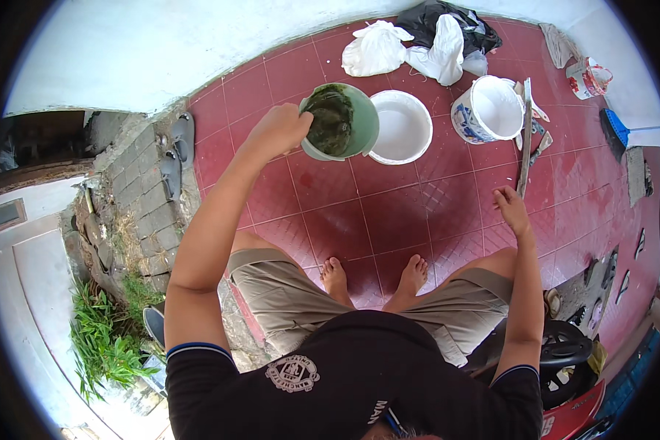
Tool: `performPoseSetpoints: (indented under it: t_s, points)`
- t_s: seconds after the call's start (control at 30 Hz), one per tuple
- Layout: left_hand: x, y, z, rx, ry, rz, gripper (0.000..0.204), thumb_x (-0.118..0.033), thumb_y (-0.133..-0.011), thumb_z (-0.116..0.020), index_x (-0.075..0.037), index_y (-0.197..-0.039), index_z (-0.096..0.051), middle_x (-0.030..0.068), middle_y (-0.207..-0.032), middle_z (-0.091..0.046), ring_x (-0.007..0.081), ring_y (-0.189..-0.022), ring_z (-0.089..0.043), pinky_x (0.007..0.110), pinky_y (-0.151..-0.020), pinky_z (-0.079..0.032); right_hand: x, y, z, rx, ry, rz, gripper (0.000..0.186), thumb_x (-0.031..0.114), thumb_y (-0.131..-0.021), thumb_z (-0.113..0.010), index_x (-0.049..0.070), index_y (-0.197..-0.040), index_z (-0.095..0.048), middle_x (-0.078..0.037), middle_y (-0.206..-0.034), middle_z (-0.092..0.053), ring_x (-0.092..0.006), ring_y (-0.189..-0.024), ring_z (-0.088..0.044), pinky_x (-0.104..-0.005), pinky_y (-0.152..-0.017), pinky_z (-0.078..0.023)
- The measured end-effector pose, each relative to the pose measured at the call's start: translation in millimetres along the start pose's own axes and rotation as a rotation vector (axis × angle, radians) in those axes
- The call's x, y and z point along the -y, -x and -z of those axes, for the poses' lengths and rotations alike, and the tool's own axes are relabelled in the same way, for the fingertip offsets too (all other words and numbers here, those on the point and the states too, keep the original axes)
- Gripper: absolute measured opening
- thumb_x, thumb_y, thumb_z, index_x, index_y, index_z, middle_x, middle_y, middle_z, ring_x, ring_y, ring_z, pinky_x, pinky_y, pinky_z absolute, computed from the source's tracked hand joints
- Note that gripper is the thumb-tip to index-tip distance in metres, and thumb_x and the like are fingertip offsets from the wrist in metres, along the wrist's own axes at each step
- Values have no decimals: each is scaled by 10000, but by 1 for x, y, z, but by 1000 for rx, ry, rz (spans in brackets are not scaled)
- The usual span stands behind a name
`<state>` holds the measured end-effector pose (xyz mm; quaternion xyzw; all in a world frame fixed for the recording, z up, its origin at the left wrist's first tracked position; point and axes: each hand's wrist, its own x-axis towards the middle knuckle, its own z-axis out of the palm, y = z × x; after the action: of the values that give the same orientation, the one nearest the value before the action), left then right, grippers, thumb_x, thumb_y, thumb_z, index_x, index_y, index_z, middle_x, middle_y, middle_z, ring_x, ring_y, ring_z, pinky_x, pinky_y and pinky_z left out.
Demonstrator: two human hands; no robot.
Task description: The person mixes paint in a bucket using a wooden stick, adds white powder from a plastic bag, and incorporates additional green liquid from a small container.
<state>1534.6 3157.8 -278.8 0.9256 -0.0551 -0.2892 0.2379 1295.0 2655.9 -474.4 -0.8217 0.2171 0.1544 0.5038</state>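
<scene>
**Left-hand grasp on the rim of a green bucket, with the right hand free**

The left hand (pixel 284 130), upper centre-left of the frame, is closed on the left edge of the green bucket (pixel 365 123), its digits bent over the rim. The bucket lies at upper centre, its mouth facing the viewer; a dark, wet-looking grey-green material (pixel 330 121) coats or fills the left part of its interior. Whether the base rests on the red tiled floor (pixel 323 192) cannot be told. Immediately to the right, the bucket partly overlaps a white tub (pixel 428 139); contact between the two is not certain.

The right hand (pixel 513 210), right of centre, is relaxed, its fingers loosely bent and partly spread, with nothing visible in the grasp. It is near the lower end of a long, narrow strip (pixel 526 143), although touch cannot be confirmed. At upper right, a white bucket with blue decoration (pixel 471 125) stands just left of the strip. White bags (pixel 376 50) and a black bag (pixel 412 22) lie along the top of the frame.
</scene>
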Motion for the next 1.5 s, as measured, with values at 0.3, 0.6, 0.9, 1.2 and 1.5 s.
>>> performPoseSetpoints:
  t_s: [0.3, 0.6, 0.9, 1.2, 1.5]
  points:
    - [-29, -12, -14, 74, -143, -2, 395, -221, -875, -429, 64, -633, -555, 152, -574, -609, 256, -455, -604, 406, -513, -523, -17, -9, -5, 50, -65, 0, 235, 196, -1005, -585, -26, -1064, -634, -67, -840, -669, -134, -732, -652, -275, -670, -531]
    - [-71, -17, -10, 101, -280, 56, 378, -184, -845, -428, 65, -596, -567, 168, -562, -609, 273, -455, -613, 424, -527, -528, -23, -25, -2, 70, -3, -27, 255, 240, -991, -599, -5, -1047, -641, -79, -830, -690, -151, -713, -679, -290, -663, -527]
    - [-80, -16, -2, 98, -341, 72, 386, -188, -846, -429, 46, -573, -570, 172, -550, -604, 281, -470, -621, 440, -547, -528, -40, -47, 35, -134, -179, -110, 251, 251, -989, -601, 17, -1059, -657, -59, -825, -675, -128, -698, -665, -278, -614, -535]
    - [-94, -22, -2, 119, -376, 62, 377, -184, -845, -439, 53, -582, -569, 171, -554, -608, 282, -460, -615, 439, -531, -523, -155, -70, 100, -419, 353, -164, 357, 319, -905, -636, 6, -1071, -681, -124, -863, -721, -276, -799, -709, -379, -718, -569]
    - [-89, -24, -5, 82, -390, 148, 390, -178, -851, -423, 56, -563, -543, 170, -539, -596, 276, -434, -607, 438, -504, -519, -179, -94, 62, -593, 533, -258, 707, 425, -840, -708, -71, -1302, -508, -352, -1247, -574, -488, -1249, -504, -500, -1051, -434]
